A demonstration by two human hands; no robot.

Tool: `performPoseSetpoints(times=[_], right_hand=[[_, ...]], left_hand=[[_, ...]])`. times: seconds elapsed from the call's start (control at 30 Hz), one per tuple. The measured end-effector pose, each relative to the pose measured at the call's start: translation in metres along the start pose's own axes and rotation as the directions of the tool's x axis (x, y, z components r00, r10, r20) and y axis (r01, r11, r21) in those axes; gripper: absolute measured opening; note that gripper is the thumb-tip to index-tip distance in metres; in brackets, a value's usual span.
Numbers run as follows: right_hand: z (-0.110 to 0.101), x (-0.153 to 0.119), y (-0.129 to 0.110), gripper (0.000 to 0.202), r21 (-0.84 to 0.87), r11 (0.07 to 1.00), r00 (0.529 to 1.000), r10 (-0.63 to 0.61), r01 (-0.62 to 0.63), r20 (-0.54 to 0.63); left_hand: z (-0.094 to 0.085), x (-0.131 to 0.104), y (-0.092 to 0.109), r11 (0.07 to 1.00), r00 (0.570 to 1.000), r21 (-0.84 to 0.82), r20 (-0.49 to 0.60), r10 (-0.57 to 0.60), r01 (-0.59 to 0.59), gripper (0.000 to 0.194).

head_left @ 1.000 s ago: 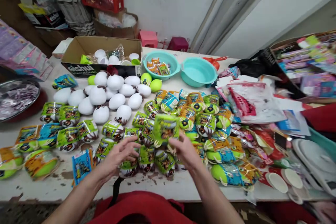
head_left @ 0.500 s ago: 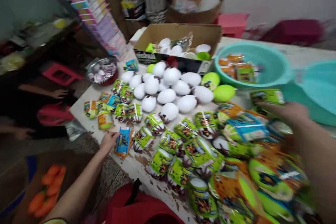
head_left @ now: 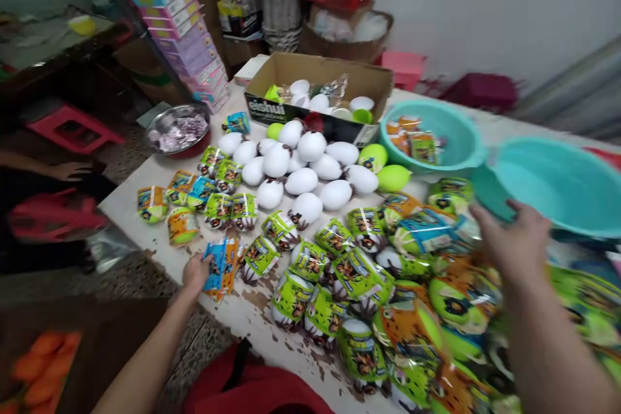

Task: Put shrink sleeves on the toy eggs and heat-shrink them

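Blue and orange packets near the table edge are pinched at their left side by the left hand; light, limp, slippery handling is expected, best gripped flat-edged. The right hand is spread wide, apparently empty, beside a green-wrapped egg

Surface: evenly lit
Floor beyond its left edge: dim
Wrapped eggs: small glare spots
Right hand: softly blurred

Red garment, narrow black strap; left hand, right hand, forearms bare.
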State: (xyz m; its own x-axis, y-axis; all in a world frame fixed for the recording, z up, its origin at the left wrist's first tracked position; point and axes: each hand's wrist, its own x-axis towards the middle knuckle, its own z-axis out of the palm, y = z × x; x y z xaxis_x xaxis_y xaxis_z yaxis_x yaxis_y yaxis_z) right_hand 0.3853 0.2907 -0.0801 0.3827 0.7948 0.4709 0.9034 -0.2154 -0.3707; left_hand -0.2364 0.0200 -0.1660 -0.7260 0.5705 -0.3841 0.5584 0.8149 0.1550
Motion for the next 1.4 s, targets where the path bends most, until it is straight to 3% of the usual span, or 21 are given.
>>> performPoseSetpoints(times=[0.13,0.2,0.27,0.33,0.4,0.43,0.5,0.53,0.6,0.7,0.77,0.83,0.9,1.0,1.03,1.1,1.17,1.23,1.27,1.33,1.4], right_hand=[[-0.097,-0.101,-0.081,0.064,0.345,0.938,1.0,-0.026,0.022,0.008],[-0.125,-0.163,-0.13,0.044,0.497,0.863,0.978,-0.019,-0.087,0.205],[-0.135,-0.219,-0.174,0.033,0.624,0.723,0.872,-0.062,-0.297,0.486],[-0.13,-0.259,-0.208,0.037,0.632,0.558,0.693,-0.134,-0.538,0.708],[-0.117,-0.281,-0.227,0.052,0.556,0.4,0.513,-0.219,-0.729,0.83],[-0.11,-0.285,-0.231,0.054,0.513,0.345,0.449,-0.252,-0.786,0.857],[-0.098,-0.285,-0.232,0.044,0.461,0.292,0.395,-0.26,-0.838,0.881],[-0.094,-0.281,-0.23,0.04,0.45,0.281,0.394,-0.236,-0.848,0.888],[-0.088,-0.271,-0.224,0.039,0.43,0.266,0.397,-0.17,-0.863,0.902],[-0.087,-0.255,-0.215,0.035,0.422,0.287,0.404,-0.122,-0.86,0.907],[-0.087,-0.248,-0.211,0.03,0.462,0.346,0.466,-0.076,-0.816,0.881],[-0.086,-0.243,-0.208,0.023,0.519,0.437,0.565,-0.028,-0.735,0.824],[-0.085,-0.238,-0.204,0.014,0.561,0.569,0.677,-0.01,-0.601,0.736],[-0.082,-0.229,-0.2,0.009,0.548,0.752,0.785,-0.066,-0.366,0.615],[-0.081,-0.225,-0.199,0.01,0.54,0.774,0.788,-0.087,-0.332,0.609],[-0.078,-0.217,-0.197,0.014,0.542,0.767,0.759,-0.113,-0.343,0.641],[-0.075,-0.21,-0.194,0.019,0.533,0.769,0.744,-0.115,-0.353,0.658],[-0.071,-0.205,-0.192,0.019,0.486,0.834,0.77,-0.124,-0.26,0.626],[-0.069,-0.204,-0.19,0.017,0.447,0.874,0.781,-0.141,-0.191,0.609],[-0.064,-0.2,-0.187,0.013,0.404,0.909,0.762,-0.189,-0.102,0.619],[-0.058,-0.192,-0.182,0.011,0.451,0.88,0.697,-0.23,-0.15,0.679]], left_hand=[[-0.021,-0.007,-0.005,0.999,0.998,0.0,-0.033,0.044,-0.044,0.032],[-0.033,-0.013,-0.002,0.994,0.994,-0.033,-0.023,0.105,-0.105,0.034],[-0.045,-0.027,0.011,0.962,0.976,-0.168,0.0,0.219,-0.216,0.034],[-0.057,-0.051,0.039,0.871,0.932,-0.375,0.044,0.36,-0.318,0.034],[-0.066,-0.08,0.077,0.763,0.854,-0.538,0.143,0.501,-0.358,0.033],[-0.069,-0.095,0.097,0.73,0.797,-0.566,0.197,0.571,-0.383,0.031],[-0.071,-0.116,0.136,0.639,0.688,-0.637,0.225,0.69,-0.432,0.029],[-0.069,-0.122,0.151,0.607,0.664,-0.667,0.221,0.714,-0.431,0.028],[-0.064,-0.124,0.174,0.583,0.665,-0.715,0.222,0.712,-0.386,0.025],[-0.059,-0.118,0.187,0.583,0.68,-0.726,0.221,0.699,-0.364,0.023],[-0.063,-0.117,0.189,0.577,0.684,-0.731,0.211,0.699,-0.364,0.023],[-0.07,-0.12,0.191,0.561,0.676,-0.738,0.197,0.71,-0.375,0.021],[-0.075,-0.125,0.193,0.537,0.614,-0.754,0.23,0.755,-0.378,0.019],[-0.07,-0.127,0.199,0.498,0.444,-0.82,0.348,0.826,-0.282,0.021],[-0.066,-0.125,0.201,0.494,0.421,-0.839,0.373,0.827,-0.228,0.025],[-0.054,-0.119,0.208,0.504,0.471,-0.847,0.379,0.797,-0.171,0.032],[-0.046,-0.115,0.215,0.51,0.544,-0.825,0.32,0.776,-0.242,0.032],[-0.043,-0.114,0.222,0.485,0.555,-0.817,0.257,0.791,-0.312,0.027],[-0.044,-0.116,0.226,0.464,0.548,-0.844,0.261,0.795,-0.27,0.025],[-0.048,-0.119,0.234,0.403,0.537,-0.915,0.344,0.77,0.009,0.021],[-0.05,-0.12,0.242,0.272,0.555,-0.895,0.435,0.709,0.353,0.016]])
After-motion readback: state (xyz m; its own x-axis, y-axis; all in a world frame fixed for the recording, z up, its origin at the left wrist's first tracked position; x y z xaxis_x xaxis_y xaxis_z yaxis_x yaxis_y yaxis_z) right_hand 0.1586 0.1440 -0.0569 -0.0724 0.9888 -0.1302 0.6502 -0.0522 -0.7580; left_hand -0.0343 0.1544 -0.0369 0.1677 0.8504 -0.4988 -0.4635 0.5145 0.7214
